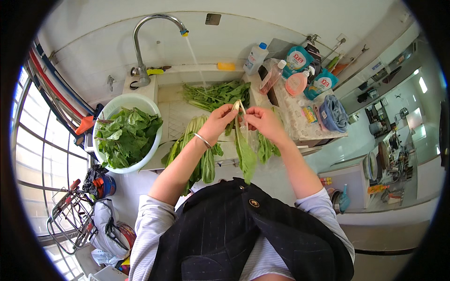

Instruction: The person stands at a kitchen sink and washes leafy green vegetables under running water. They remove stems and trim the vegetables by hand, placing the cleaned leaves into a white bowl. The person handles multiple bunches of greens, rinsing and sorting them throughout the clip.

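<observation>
A leafy green (245, 149) with a pale stalk hangs between my hands, its leaf pointing down toward me. My left hand (224, 121) grips the white stem end. In the fingers of my right hand (261, 121) is a thin pale stalk, angled apart from the main stem at the top. Below my left wrist, a bunch of long-stemmed greens (197, 140) lies over the sink's front edge. More greens (223, 94) sit in the back of the sink (175, 117), under running water. Beside my right forearm hang further leaves (266, 147), partly hidden by it.
A white basin (154, 149) heaped with leaves (128, 137) stands at the left. The curved faucet (139, 52) is running. Bottles, including a pink pump bottle (296, 84), and refill pouches (320, 84) crowd the right counter near a blue tub (332, 116). A yellow sponge (226, 66) lies on the back ledge.
</observation>
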`<state>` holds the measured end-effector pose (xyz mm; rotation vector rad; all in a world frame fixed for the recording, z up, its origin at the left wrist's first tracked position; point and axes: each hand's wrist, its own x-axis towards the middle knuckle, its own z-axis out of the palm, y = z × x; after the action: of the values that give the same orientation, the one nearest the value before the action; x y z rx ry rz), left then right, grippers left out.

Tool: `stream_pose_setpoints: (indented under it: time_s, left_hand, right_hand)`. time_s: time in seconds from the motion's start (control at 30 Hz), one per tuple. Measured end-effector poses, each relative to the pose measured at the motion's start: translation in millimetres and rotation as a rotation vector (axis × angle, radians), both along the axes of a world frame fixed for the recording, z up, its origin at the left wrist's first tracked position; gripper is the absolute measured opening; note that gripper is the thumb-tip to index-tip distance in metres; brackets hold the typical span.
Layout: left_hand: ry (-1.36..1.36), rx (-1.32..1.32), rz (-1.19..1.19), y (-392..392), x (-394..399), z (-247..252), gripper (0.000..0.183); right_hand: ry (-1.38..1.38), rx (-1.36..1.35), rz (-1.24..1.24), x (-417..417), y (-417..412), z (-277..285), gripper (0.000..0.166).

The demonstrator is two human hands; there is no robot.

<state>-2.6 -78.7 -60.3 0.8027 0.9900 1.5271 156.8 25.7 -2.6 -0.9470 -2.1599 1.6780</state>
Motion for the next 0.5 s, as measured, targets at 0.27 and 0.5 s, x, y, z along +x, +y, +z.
stream_pose_setpoints:
  time_s: [0.27, 0.5]
  left_hand:
    - [-0.247, -0.011, -0.087, 13, -11, 0, 0.028]
    - [-0.304, -0.060, -0.092, 18, -10, -11, 0.028]
  right_hand:
    - [-0.011, -0.310, 0.006, 5, 26, 14, 0.017]
    - [0.016, -0.512, -0.039, 3, 25, 5, 0.019]
